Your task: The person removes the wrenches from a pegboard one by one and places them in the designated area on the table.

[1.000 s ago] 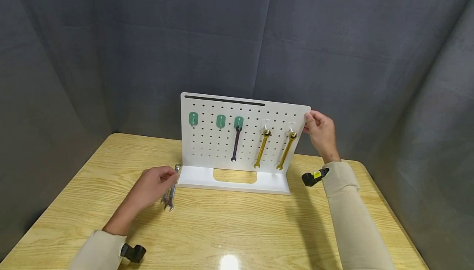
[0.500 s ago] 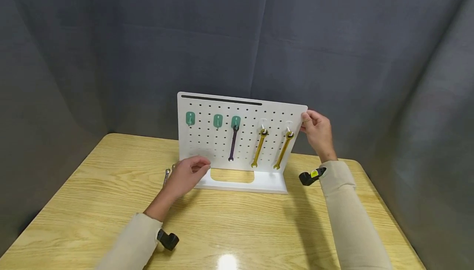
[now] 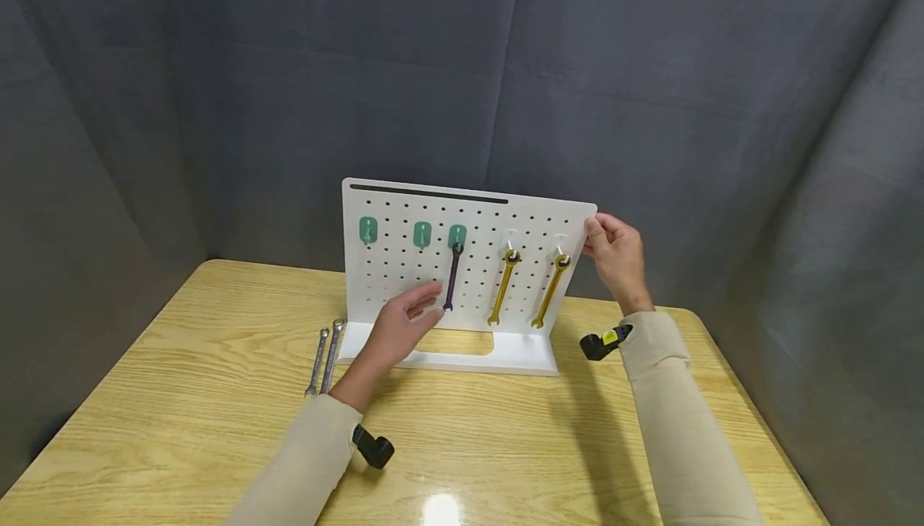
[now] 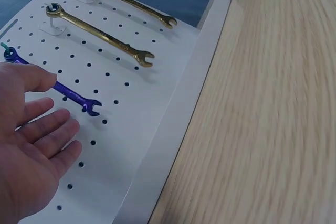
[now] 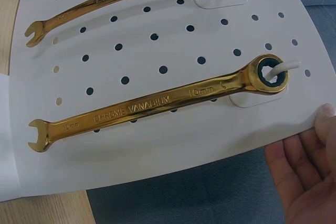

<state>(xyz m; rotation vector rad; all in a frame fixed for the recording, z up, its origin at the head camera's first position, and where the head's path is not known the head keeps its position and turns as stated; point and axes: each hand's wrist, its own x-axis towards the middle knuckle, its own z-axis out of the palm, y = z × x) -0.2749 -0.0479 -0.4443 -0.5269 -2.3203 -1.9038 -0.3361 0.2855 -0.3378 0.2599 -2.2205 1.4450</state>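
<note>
A white pegboard (image 3: 404,269) stands on the table, tilted in view. My right hand (image 3: 621,257) pinches its upper right edge between thumb and fingers. In front of the board my left hand (image 3: 400,324) has its fingers spread loosely beside a purple wrench (image 3: 452,277), which hangs from a green hook (image 3: 458,235). The left wrist view shows that purple wrench (image 4: 73,96) just past my thumb, with nothing in the palm. Two gold combination wrenches hang on white hooks: one gold wrench (image 3: 504,289) near the middle, another gold wrench (image 5: 152,103) nearest my right hand.
Two silver wrenches lie on the wooden table (image 3: 180,398) left of the board: a shorter silver wrench (image 3: 316,362) and a longer silver wrench (image 3: 331,355). Two green hooks, a far left hook (image 3: 368,230) and a second hook (image 3: 422,234), hold nothing. Grey curtains surround the table.
My left hand has moved right, away from the silver wrenches, to beside the purple wrench. My right hand keeps its grip on the board's edge. The view has shifted slightly.
</note>
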